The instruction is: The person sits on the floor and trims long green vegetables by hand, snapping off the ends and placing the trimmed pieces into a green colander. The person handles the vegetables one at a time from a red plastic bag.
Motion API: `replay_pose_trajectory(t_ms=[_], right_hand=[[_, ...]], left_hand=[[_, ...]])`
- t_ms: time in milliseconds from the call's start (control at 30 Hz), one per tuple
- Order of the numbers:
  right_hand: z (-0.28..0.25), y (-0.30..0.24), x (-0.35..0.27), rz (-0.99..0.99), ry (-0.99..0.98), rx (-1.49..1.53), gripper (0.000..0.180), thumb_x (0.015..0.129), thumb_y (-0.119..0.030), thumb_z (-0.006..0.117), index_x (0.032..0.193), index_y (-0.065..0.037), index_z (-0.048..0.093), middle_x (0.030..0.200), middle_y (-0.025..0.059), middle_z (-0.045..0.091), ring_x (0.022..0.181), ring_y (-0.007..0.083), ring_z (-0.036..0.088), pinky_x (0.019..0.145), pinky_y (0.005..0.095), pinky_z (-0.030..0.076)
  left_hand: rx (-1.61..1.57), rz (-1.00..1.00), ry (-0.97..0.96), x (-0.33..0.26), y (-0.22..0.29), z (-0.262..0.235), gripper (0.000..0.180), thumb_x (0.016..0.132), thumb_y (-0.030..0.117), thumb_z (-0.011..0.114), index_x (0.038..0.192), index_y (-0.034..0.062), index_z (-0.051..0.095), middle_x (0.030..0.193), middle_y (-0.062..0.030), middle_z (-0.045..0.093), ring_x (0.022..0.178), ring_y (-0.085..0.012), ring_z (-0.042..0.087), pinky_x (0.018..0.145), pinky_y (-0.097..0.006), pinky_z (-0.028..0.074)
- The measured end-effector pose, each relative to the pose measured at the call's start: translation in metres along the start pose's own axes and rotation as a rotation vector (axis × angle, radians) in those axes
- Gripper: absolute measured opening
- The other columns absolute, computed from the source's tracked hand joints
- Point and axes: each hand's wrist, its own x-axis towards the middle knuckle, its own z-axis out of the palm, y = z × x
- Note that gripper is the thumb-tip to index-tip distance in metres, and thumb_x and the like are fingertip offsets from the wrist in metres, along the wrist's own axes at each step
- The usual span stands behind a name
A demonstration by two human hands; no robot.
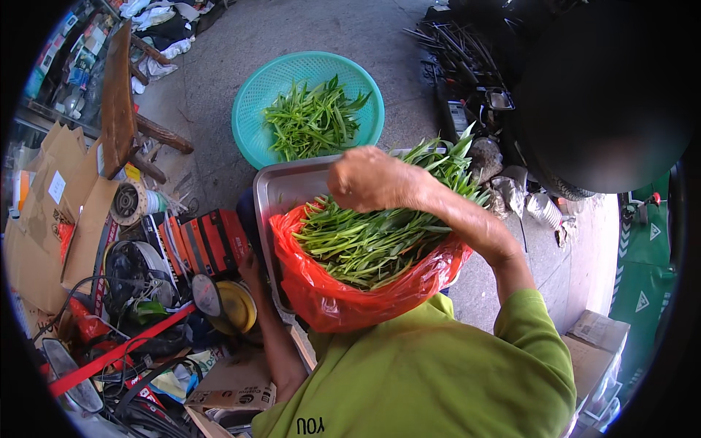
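Observation:
A large heap of long-stemmed leafy greens point(365, 248), like water spinach, lies in an open red plastic bag point(321, 310). The bag rests on a metal tray point(272, 191) just in front of me. Above the tray's far part, my right hand point(369, 179) is closed in a fist, slightly blurred; whether anything is in it does not show. Beyond the tray stands a turquoise plastic basket point(247, 109) with a smaller pile of greens point(310, 125) inside. My left hand point(250, 269) hangs low beside the tray's left edge, its fingers mostly hidden.
Clutter crowds the left: red boxes point(223, 237), a yellow round item point(235, 306), flattened cardboard point(55, 219) and a wooden stool point(119, 102). Dark metal parts point(464, 55) and a white corrugated tube point(544, 210) lie right. Cardboard boxes point(595, 339) stand at the lower right.

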Motion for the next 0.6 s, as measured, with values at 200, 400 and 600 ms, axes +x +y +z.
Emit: replay_pose_trajectory(t_ms=[200, 400, 600], right_hand=[[0.02, 0.014, -0.025, 0.031, -0.13, 0.165, 0.015, 0.08, -0.012, 0.062, 0.087, -0.002, 0.07, 0.082, 0.0163, 0.067, 0.084, 0.0312, 0.065, 0.075, 0.0417, 0.05], [0.021, 0.019, -0.036, -0.046, 0.05, 0.333, 0.016, 0.078, -0.005, 0.066, 0.093, -0.003, 0.071, 0.086, 0.0105, 0.069, 0.082, 0.0282, 0.065, 0.075, 0.0401, 0.051], [0.015, 0.015, -0.04, -0.066, 0.084, 0.209, 0.02, 0.08, -0.005, 0.063, 0.099, -0.005, 0.07, 0.095, 0.0083, 0.069, 0.097, 0.0288, 0.063, 0.085, 0.0413, 0.049]], left_hand=[[-0.018, -0.004, 0.008, 0.002, 0.015, 0.014, 0.021, 0.092, 0.015, 0.064, 0.104, -0.0006, 0.071, 0.089, -0.0056, 0.069, 0.081, -0.0113, 0.06, 0.072, -0.03, 0.048], [0.004, 0.007, 0.117, -0.021, 0.176, 0.033, 0.022, 0.094, 0.019, 0.065, 0.104, 0.001, 0.072, 0.085, -0.0023, 0.068, 0.071, -0.0088, 0.055, 0.065, -0.027, 0.045], [0.04, 0.321, 0.302, -0.028, 0.219, 0.057, 0.037, 0.099, 0.033, 0.057, 0.096, -0.0016, 0.072, 0.065, 0.002, 0.059, 0.063, -0.0044, 0.047, 0.059, -0.022, 0.037]])
